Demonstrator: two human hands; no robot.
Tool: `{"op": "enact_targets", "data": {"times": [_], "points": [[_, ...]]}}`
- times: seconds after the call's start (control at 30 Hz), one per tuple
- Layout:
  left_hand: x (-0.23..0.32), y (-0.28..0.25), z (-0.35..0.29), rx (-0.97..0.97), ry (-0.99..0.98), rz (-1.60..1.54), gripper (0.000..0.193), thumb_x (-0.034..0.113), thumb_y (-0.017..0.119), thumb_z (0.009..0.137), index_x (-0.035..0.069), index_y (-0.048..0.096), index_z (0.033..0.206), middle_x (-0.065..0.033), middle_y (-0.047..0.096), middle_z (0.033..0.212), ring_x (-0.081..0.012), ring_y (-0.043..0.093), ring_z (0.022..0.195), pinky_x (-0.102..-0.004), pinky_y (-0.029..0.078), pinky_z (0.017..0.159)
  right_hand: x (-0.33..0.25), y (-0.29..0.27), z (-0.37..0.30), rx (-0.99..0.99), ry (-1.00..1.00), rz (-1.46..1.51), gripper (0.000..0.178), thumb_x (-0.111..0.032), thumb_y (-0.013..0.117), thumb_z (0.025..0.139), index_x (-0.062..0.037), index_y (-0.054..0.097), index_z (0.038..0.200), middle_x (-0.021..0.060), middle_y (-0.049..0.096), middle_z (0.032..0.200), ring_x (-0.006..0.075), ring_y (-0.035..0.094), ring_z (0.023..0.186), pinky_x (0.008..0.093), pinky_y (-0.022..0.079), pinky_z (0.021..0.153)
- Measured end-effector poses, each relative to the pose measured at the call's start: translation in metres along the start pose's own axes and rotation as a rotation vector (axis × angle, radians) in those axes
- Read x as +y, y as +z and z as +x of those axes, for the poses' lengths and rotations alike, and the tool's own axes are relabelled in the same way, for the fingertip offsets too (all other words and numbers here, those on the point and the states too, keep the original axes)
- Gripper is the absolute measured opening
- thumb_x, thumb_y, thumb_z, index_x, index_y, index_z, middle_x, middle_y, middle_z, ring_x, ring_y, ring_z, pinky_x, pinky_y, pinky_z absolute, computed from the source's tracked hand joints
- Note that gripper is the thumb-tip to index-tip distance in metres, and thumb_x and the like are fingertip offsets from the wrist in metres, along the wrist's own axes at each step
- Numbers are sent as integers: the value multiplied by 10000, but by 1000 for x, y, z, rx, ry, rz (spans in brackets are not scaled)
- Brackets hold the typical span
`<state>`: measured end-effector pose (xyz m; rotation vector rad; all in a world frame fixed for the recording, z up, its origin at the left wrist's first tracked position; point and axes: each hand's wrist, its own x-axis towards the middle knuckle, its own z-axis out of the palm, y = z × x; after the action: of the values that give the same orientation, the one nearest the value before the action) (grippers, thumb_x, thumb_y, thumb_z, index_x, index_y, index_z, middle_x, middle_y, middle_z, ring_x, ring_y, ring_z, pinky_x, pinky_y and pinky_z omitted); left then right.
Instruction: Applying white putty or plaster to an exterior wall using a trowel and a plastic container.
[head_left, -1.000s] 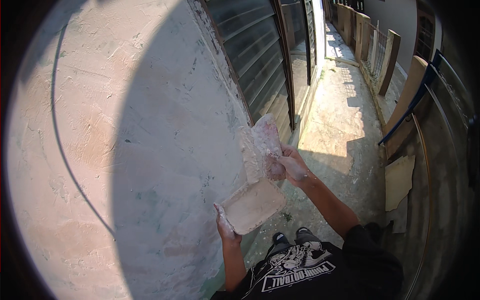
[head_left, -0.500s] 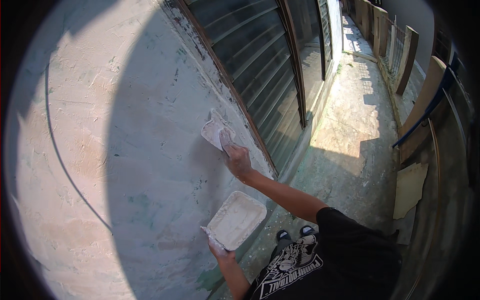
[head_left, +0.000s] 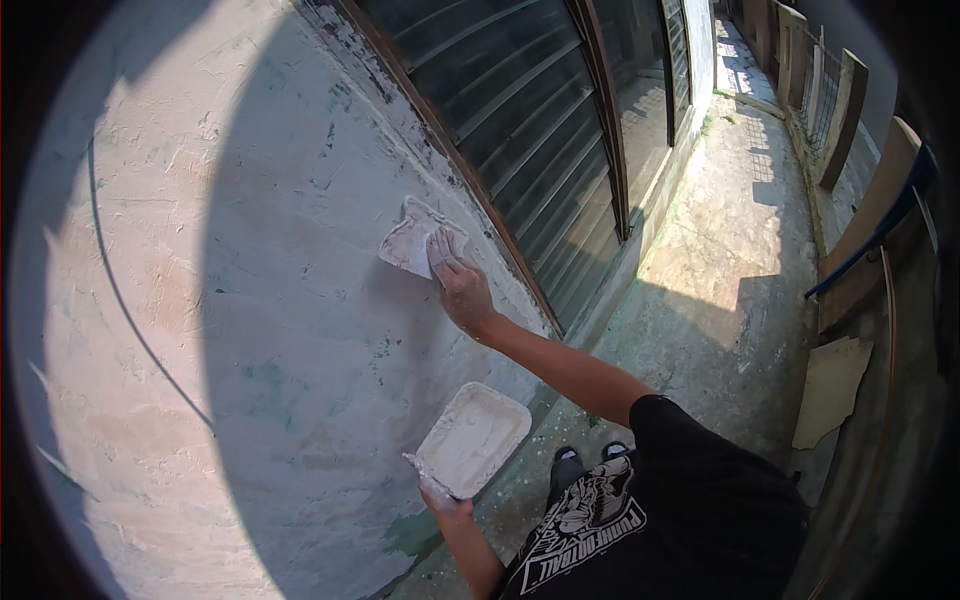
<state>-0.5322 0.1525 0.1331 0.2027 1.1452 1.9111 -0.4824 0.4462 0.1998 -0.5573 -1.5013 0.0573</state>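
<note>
I see my right hand pressing a plaster-smeared flat trowel against the rough wall, just left of the louvred window, fingers spread flat over its blade. Below it, well apart, my left hand grips one corner of a white plaster tray, fingers closed on it.
</note>
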Motion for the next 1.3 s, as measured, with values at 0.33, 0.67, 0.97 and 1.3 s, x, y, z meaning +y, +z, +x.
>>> {"op": "enact_targets", "data": {"times": [0.33, 0.67, 0.97, 1.3], "points": [[-3, -7, -4, -10, -8, 16, 611, 512, 305, 953, 17, 439, 1283, -134, 514, 1274, -314, 515, 1145, -459, 408, 983, -5, -27, -25, -201, 237, 207, 362, 10, 644, 705, 14, 587, 1062, 175, 620, 722, 352, 618, 663, 420, 507, 618], [-18, -18, -11, 6, 36, 2, 634, 532, 354, 934, -9, 466, 1245, -145, 550, 1225, -302, 560, 1085, -429, 460, 937, -19, -7, -53, -267, 142, 265, 494, 3, 608, 696, 15, 520, 1182, 162, 619, 807, 353, 609, 774, 400, 504, 672], [-19, -4, -19, -37, -23, -97, 592, 494, 324, 953, 16, 438, 1284, -144, 509, 1279, -323, 507, 1154, -478, 406, 984, 2, -5, -23, -96, 161, 121, 420, 68, 600, 685, 36, 583, 1104, 214, 638, 855, 360, 629, 742, 401, 514, 648], [-26, -10, -24, -11, -27, -136, 579, 491, 316, 955, 32, 440, 1286, -138, 501, 1289, -326, 503, 1158, -482, 407, 985, -5, -76, -55, -581, 656, 475, 252, -35, 564, 827, 41, 578, 1067, 166, 650, 765, 300, 633, 643, 361, 471, 587]]}}
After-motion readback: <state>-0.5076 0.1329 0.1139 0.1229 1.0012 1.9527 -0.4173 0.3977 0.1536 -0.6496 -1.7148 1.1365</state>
